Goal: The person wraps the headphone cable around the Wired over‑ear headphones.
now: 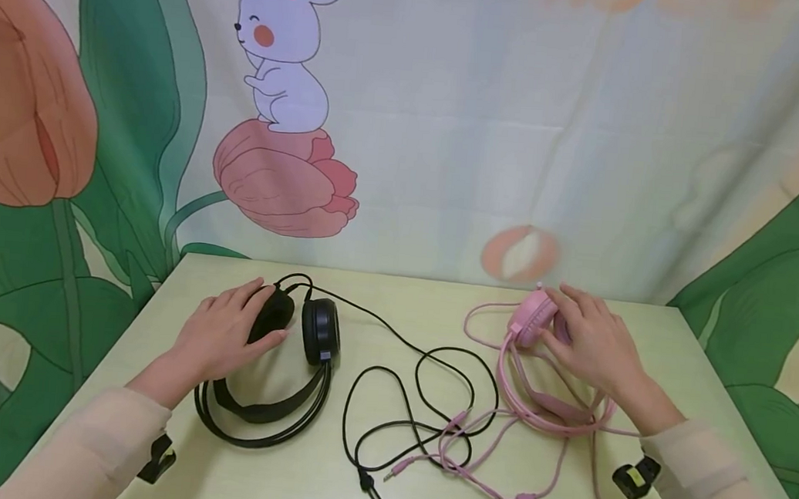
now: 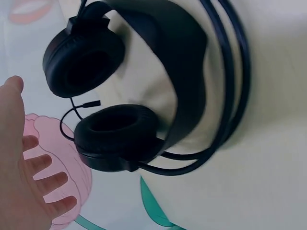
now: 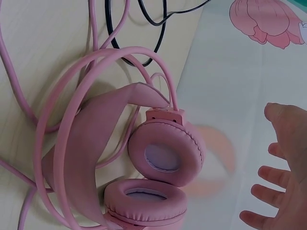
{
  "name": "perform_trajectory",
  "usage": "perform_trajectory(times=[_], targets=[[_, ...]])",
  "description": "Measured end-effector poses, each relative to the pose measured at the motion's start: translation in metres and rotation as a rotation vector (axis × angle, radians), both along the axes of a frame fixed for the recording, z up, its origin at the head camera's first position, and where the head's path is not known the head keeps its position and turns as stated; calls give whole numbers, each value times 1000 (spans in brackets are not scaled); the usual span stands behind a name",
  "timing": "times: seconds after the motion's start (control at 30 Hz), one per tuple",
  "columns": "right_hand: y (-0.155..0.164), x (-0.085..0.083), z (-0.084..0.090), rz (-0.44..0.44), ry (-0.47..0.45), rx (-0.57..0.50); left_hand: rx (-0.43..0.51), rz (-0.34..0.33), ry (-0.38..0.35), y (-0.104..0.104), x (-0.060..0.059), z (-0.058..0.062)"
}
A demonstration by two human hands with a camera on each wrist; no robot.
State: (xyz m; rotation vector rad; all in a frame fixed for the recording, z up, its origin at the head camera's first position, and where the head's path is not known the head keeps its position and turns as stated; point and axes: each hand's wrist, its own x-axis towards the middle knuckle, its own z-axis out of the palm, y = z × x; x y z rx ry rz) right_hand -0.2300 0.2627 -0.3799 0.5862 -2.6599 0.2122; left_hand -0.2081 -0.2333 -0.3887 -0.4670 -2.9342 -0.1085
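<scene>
Head view: a pale green desk (image 1: 327, 492) set against a printed backdrop (image 1: 450, 129) of tulips and a rabbit, bearing two wired headsets. The black headphones (image 1: 273, 364) lie toward the desk's left edge, headband pointing to the near edge and both ear cups toward the far edge. The left hand (image 1: 223, 334) rests over the left-hand cup with fingers spread and only loosely bent; the left-wrist view shows these fingers (image 2: 45, 184) straight and apart, clear of the cups, so the hand is wide and grips nothing firmly. The pink headphones (image 1: 544, 368) lie toward the right edge in the same orientation. The right hand (image 1: 591, 340) lies over their far cup, and the right-wrist view shows its fingers (image 3: 271, 175) extended and separated, likewise wide. Each hand appears placed on the nearest cup because that padded part offers the readiest purchase on its headset. The black cable (image 1: 423, 406) and pink cable (image 1: 488, 472) trail toward the middle of the near edge, where they cross and loop over one another; their plugs lie close to that edge.
</scene>
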Motion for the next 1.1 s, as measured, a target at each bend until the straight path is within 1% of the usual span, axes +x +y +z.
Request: perform_trajectory(times=[0.1,0.27,0.53,0.73,0.83,1.03,1.1], targets=[[0,1,-2,-11,-2,-2,0,23,3,-6,4,-4],[-2,2,-5,-23,-11,-10,11,56,-14,-17,12,-10],[-5,5,-9,-42,-51,-30,25,102,-32,-34,23,-19],[-8,6,-12,-12,-53,-19,24,132,-32,-45,31,-28],[-10,7,-14,18,-26,-20,32,145,-29,-50,34,-34],[-14,7,-19,93,65,-50,59,178,-38,-55,40,-48],[-16,7,-19,102,70,-54,62,185,-40,-57,42,-51]])
